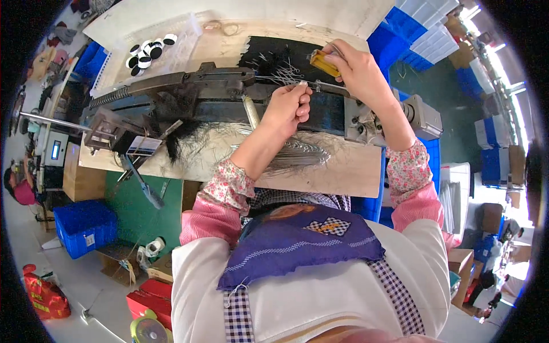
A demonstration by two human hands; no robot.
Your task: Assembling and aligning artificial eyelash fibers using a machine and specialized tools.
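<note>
My left hand [287, 108] is closed in front of the machine's middle, fingertips pinched together beside a thin metal rod [331, 87]. What those fingers hold, if anything, is too small to make out. Raised at the right, my right hand [359, 70] is closed around a yellow translucent tool [325, 63] with a metal part by the index finger. The long dark metal machine [194, 86] runs across the bench under both hands. Beyond them, thin looped wires [280, 70] lie on a black mat [269, 46]. A bundle of bent silver wires [297, 155] rests nearer me.
Black-and-white round caps [150, 52] sit in a clear tray [191, 43] at the far left. Loose black bristles [183, 140] litter the wooden bench [349, 171]. A motor block [422, 117] stands at the right end. Blue crates [86, 228] are on the floor.
</note>
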